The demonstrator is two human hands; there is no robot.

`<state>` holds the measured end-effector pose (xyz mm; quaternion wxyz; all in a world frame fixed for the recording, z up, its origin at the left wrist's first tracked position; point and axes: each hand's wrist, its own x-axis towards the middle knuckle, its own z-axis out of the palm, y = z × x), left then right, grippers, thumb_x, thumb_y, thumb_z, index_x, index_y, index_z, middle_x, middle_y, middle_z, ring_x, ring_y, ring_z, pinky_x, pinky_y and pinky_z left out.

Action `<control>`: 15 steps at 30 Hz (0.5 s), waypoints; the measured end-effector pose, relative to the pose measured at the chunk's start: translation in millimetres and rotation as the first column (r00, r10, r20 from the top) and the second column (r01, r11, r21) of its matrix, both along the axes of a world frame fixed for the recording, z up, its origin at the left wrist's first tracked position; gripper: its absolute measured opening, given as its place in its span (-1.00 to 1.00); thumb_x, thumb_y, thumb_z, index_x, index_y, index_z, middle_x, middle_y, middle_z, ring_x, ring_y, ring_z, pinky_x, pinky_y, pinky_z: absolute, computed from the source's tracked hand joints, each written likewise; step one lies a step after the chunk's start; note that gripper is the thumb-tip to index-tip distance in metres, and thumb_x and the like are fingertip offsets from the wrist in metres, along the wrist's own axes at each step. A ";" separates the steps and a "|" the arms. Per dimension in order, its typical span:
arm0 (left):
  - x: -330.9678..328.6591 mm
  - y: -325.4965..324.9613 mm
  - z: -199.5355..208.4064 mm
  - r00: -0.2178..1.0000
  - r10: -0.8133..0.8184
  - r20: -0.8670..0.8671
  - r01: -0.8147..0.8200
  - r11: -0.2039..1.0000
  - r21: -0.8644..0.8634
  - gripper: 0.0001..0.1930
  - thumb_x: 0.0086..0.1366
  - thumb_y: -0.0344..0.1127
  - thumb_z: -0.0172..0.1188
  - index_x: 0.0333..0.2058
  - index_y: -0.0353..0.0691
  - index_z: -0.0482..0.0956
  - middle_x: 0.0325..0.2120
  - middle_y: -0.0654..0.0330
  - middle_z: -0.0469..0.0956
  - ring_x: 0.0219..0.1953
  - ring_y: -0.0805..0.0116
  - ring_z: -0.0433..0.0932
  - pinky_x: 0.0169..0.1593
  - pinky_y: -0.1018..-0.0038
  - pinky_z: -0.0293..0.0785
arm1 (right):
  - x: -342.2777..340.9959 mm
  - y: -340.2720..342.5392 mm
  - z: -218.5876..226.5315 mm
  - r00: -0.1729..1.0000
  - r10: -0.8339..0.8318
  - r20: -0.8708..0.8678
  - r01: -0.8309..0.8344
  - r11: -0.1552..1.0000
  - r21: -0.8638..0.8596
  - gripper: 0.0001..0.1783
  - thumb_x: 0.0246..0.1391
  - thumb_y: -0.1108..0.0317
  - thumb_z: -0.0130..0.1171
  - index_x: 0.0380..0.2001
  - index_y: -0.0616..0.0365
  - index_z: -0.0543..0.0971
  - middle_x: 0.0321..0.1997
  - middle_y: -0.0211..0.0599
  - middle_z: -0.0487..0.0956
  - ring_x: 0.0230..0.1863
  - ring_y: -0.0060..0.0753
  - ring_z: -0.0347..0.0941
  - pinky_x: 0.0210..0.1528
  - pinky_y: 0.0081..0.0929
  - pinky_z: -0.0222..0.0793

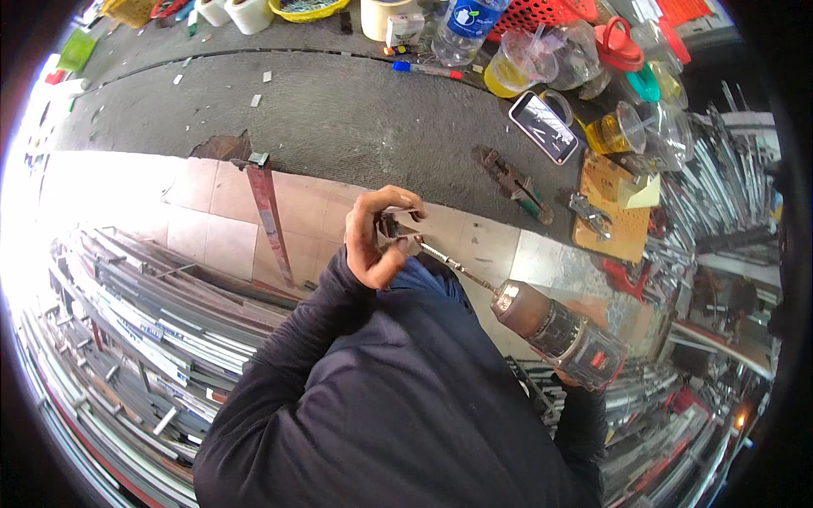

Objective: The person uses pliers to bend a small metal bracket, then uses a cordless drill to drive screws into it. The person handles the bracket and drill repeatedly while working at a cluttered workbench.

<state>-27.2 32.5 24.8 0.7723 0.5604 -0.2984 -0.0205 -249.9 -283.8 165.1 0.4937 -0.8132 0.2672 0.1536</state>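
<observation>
Grey worktop (339,110) runs across the top. Nr its R end: phone (542,127), plier-like tool w/ green on one end (512,184), yellowish board (610,233) w/ small metal clamp-like pc (590,214) on it. Farther back: red basket (546,12), clear cup w/ yellow liquid (508,76), blue-and-red marker (428,70), white rolls (251,13). Reddish metal leg (269,220) stands L of the hands; stacked metal lengths (169,326) fill lower L, more bars (711,190) far R. Wearer's dark top (415,406) takes up lower ctr & blocks view of what's below.

Labels: water bottle (467,27) has a blue-and-white printed one; drill (550,330) shows a red patch nr its rear end.

Small dark metal pc (392,225) sits btwn thumb & curled fingers of L hand (366,241), pinched there, partly hidden by them. Drill bit (457,266) points at it, tip just beside the thumb; contact w/ pc: can't tell. R hand (569,379) is closed on the drill from behind/below, its fingers mostly hidden by the body.
</observation>
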 end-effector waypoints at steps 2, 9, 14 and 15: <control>7.7 -1.1 -9.2 0.995 -0.079 0.069 0.085 0.992 -0.091 -0.30 0.28 -0.14 0.37 0.26 -0.32 0.26 -0.05 -0.25 0.60 -0.06 0.13 0.62 0.07 0.17 0.60 | 3.4 25.4 19.5 1.000 -0.004 -0.029 0.002 0.998 -0.055 -0.30 -0.35 0.32 0.79 -0.04 0.17 0.71 -0.15 -0.29 0.75 -0.12 -0.25 0.74 -0.06 -0.27 0.66; 19.7 -4.9 -37.1 0.962 -0.219 0.164 0.260 0.920 -0.295 -0.03 0.17 -0.05 0.62 0.34 -0.39 0.20 0.01 -0.20 0.62 -0.07 0.13 0.68 -0.03 0.25 0.63 | 46.9 103.5 79.8 0.680 -0.542 -0.494 0.170 0.772 -0.613 -0.25 -0.21 0.21 0.71 0.11 0.21 0.67 0.03 -0.08 0.74 0.02 -0.08 0.72 0.09 -0.14 0.60; 15.6 -1.2 -26.1 0.967 -0.180 0.183 0.228 0.931 -0.286 -0.12 0.07 -0.13 0.67 0.23 -0.42 0.37 -0.08 -0.11 0.69 -0.15 0.09 0.75 -0.07 0.29 0.65 | 24.8 117.5 97.6 0.883 -0.238 -0.404 -0.053 0.805 -0.590 -0.50 0.02 0.17 0.60 -0.02 0.20 0.73 -0.12 -0.14 0.76 -0.08 -0.21 0.73 -0.03 -0.22 0.59; 16.5 1.8 -23.0 0.963 -0.216 0.158 0.249 0.941 -0.228 -0.24 0.03 -0.19 0.69 0.12 -0.40 0.48 -0.15 -0.07 0.71 -0.20 0.06 0.77 -0.10 0.31 0.67 | 17.8 110.2 101.1 0.813 -0.195 -0.549 -0.171 0.821 -0.545 -0.28 -0.12 0.22 0.67 0.13 0.20 0.63 0.07 -0.11 0.69 0.11 -0.13 0.65 0.16 -0.15 0.53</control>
